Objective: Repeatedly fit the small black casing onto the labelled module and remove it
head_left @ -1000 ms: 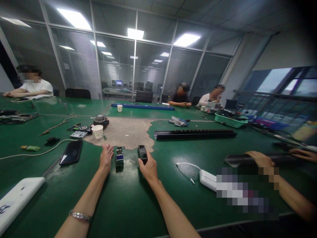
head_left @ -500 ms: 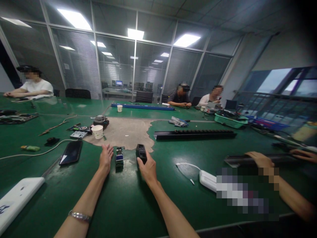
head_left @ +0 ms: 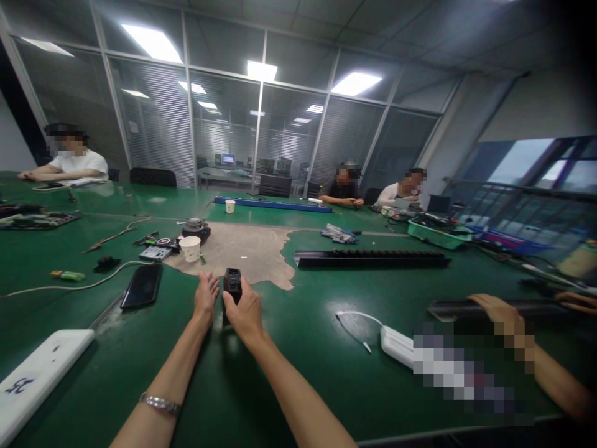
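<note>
My right hand (head_left: 247,314) is closed around a black box-shaped housing (head_left: 232,281), thumb on its near side. The housing has openings in its upper end and stands upright on the green table (head_left: 298,348) or just above it; I cannot tell which. My left hand (head_left: 206,300) rests beside it on the left, fingers stretched out and holding nothing, a small gap from the housing. The small circuit-board block seen earlier between the hands does not show now; the housing and right hand cover that spot.
A black phone (head_left: 142,286), a white power bank (head_left: 41,379) and a paper cup (head_left: 190,249) lie to the left. On the right are a black rail (head_left: 373,259) and a white device (head_left: 396,346) with a short cable. Another person's hand (head_left: 499,310) touches a dark rail.
My right hand has moved left with the black housing, to where the circuit-board block stood. That block is out of sight. My left hand stays open in about the same place.
</note>
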Tool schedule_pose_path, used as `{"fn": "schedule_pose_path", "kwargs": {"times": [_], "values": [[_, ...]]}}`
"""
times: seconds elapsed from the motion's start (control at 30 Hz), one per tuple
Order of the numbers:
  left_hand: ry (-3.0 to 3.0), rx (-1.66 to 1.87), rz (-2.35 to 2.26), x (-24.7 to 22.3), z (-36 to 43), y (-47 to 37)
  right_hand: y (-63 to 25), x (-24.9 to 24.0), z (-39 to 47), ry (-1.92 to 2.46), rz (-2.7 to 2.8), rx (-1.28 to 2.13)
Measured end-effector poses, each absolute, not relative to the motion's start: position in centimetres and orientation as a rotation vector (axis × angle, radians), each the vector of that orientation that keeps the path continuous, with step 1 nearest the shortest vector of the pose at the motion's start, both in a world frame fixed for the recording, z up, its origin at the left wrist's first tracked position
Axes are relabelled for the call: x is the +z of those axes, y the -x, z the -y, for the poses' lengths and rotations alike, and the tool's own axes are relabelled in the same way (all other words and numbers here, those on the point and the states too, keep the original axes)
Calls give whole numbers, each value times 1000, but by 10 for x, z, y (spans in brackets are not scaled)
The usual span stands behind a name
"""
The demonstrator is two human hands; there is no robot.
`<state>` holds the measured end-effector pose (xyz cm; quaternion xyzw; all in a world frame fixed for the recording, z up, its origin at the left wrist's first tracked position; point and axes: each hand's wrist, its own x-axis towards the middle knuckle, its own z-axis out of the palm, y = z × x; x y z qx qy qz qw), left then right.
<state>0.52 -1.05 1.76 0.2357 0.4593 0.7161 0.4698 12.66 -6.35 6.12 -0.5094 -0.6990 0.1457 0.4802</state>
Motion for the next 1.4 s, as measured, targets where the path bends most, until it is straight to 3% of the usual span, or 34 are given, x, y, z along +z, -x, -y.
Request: {"fn": "schedule_pose_path", "kwargs": {"times": [0.43, 0.9, 1.27, 1.4], "values": [[-588, 1769, -1123, 20, 15, -8, -125, 30, 72, 1226, 1811, 282], [-570, 1745, -1150, 18, 10, -7, -111, 29, 70, 1294, 1741, 356], [-582, 1750, -1118, 15, 9, -7, -139, 84, 62, 1183, 1661, 269], [-590, 1743, -1130, 20, 13, -9, -182, 80, 54, 1235, 1634, 229]]}}
